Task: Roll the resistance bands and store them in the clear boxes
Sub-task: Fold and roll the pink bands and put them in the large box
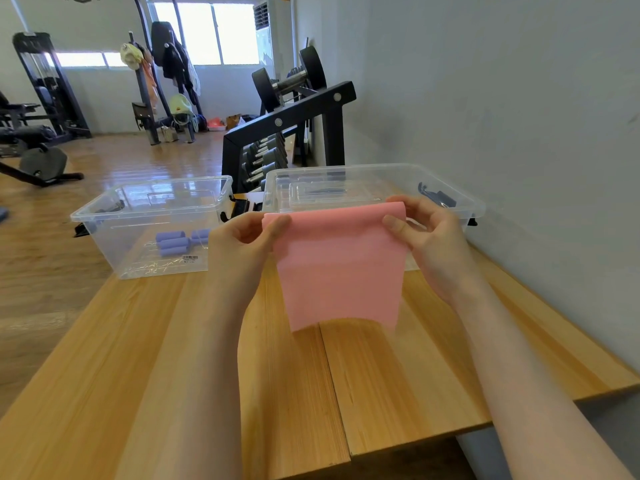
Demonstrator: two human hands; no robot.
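A flat pink resistance band (341, 265) hangs in the air above the wooden table (173, 358), its lower end just over the tabletop. My left hand (246, 237) pinches its top left corner, and my right hand (426, 233) pinches the top right corner. Behind the band stand two clear boxes. The left box (114, 209) holds several rolled purple bands (178, 242). The right box (381, 171) sits against the wall, partly hidden by the band and my right hand; I cannot tell what lies inside it.
A grey wall (519, 116) runs along the table's right side. A black dumbbell rack (287, 133) stands just beyond the boxes. Gym machines (45, 98) and a coat stand (166, 74) occupy the wooden floor at the far left.
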